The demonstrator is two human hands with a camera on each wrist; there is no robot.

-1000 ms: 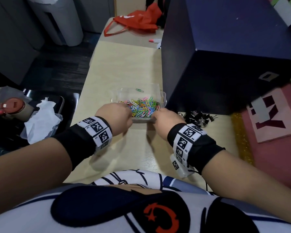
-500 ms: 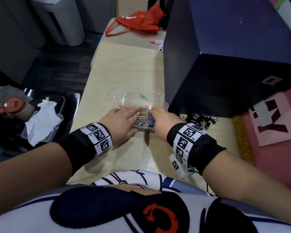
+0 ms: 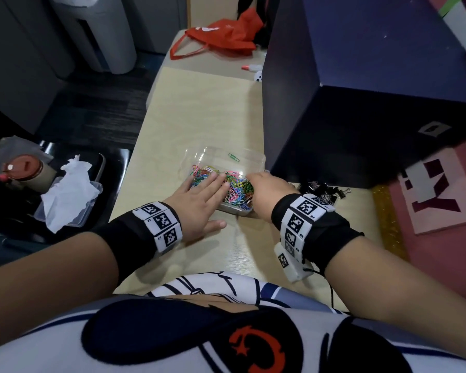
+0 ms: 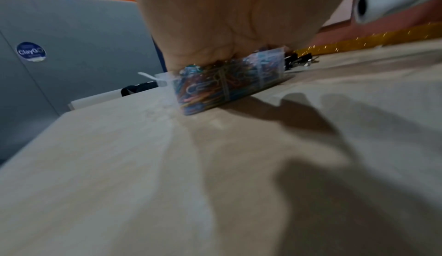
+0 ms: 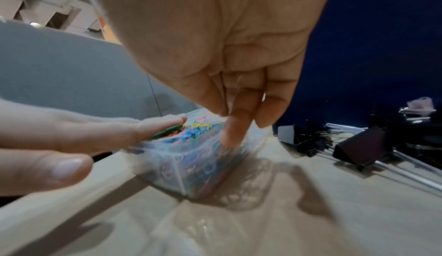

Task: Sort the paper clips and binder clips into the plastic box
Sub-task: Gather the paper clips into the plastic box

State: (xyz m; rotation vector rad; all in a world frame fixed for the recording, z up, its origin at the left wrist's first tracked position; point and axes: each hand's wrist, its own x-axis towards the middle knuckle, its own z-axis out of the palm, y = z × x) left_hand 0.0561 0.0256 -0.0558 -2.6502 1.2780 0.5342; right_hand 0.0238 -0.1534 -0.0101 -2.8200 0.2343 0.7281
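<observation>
Paper clips (image 3: pixel 234 188) fill the near compartment of the plastic box (image 3: pixel 221 157) right under our fingers, a heaped, many-coloured tangle that stands level with the rim. Our left hand (image 3: pixel 199 199) lies flat, fingers straight and together, pressing on the heap, thumb out on the table (image 3: pixel 199 111) just beside the near wall. Our right hand (image 3: pixel 269 195) is curled at the box's right corner: in the right wrist view one fingertip dips against the clear wall while the others fold toward the palm. Whether it pinches a clip or only steadies the wall we cannot tell, since the fingertips hide each other. One green clip (image 3: pixel 233 157) lies alone in the far compartment, beyond our left fingertips. Binder clips (image 3: pixel 322 191), black, sit in a loose pile on the table just past our right knuckles, outside the box.

We judge the step in hand to be settling the paper clips so they stay below the rim. To do it well we should press with flat fingers, not fingertips, and spread the heap toward the corners instead of pushing straight down, because wire clips spring back and spill. Our right hand ought to brace the wall so the light box does not skate away. Then the binder clips can go into the far compartment, and the stray green clip should come back to its fellows.
</observation>
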